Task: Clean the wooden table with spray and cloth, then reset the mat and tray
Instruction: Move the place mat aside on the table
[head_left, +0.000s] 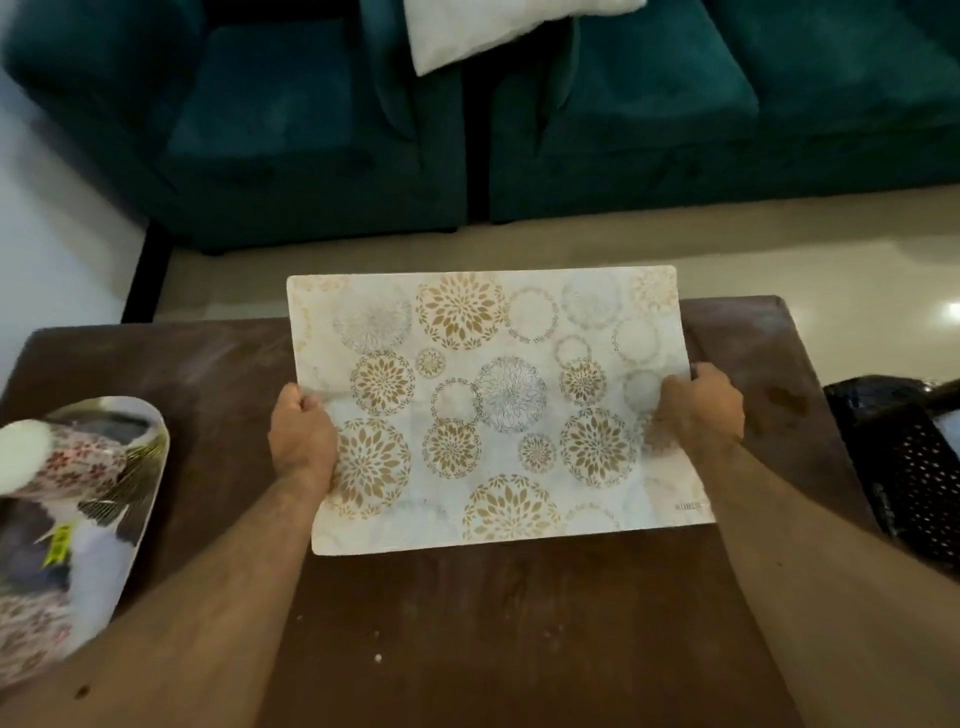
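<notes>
Over the wooden desk, a patterned placemat held lifted, far edge tilted up past the desk's rim; left hand grip clenched on its left edge, right hand on its right edge; mat looks thin, light, fairly stiff, likely to bow, so opposite edges suit it; desk smeared, crumbs near; printed tray at left, a floral cup on it.

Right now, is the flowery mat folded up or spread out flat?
Spread out flat: the mat shows its whole pattern, with the left hand and right hand gripping opposite edges.
</notes>
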